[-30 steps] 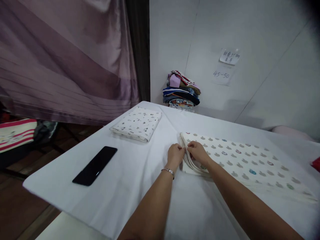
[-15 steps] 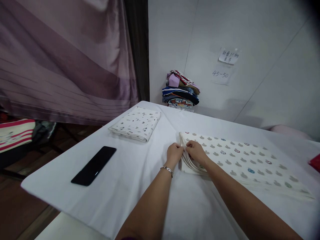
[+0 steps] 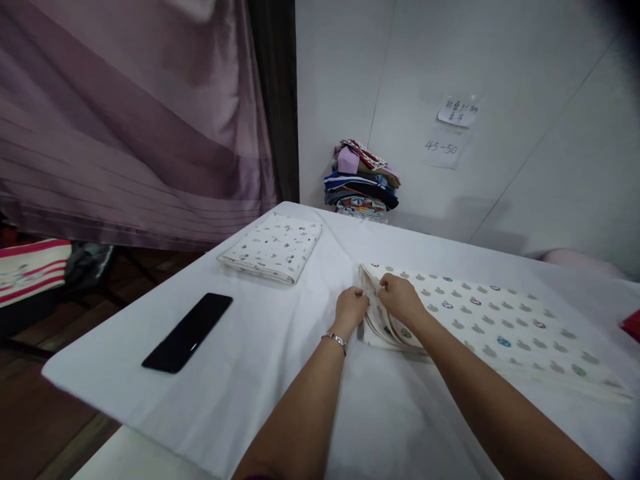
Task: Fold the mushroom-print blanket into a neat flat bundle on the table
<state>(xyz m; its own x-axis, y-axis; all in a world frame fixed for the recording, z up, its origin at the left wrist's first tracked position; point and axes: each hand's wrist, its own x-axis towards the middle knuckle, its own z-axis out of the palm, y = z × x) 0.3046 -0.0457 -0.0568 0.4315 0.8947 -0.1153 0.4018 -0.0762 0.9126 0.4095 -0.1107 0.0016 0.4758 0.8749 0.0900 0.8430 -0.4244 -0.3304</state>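
A long folded cloth, off-white with grey, blue, red and green rabbit-like prints, lies on the right half of the table. Its layered left end fans open where both hands work. My left hand, with a silver bracelet at the wrist, is closed on the cloth's left edge, thumb and fingers pinched. Just right of it, my right hand pinches upper layers near the same end and holds them slightly raised. The fingertips are partly hidden by the hands and folds.
On the white-covered table lie a second folded printed cloth and a black phone at the left. A pile of folded clothes stands behind the far edge. Something red sits at the right edge. A pink curtain hangs left.
My right hand has shifted a little right and up, drawing upper layers away from my left hand, so the gap between the hands is wider. The left hand has barely moved.
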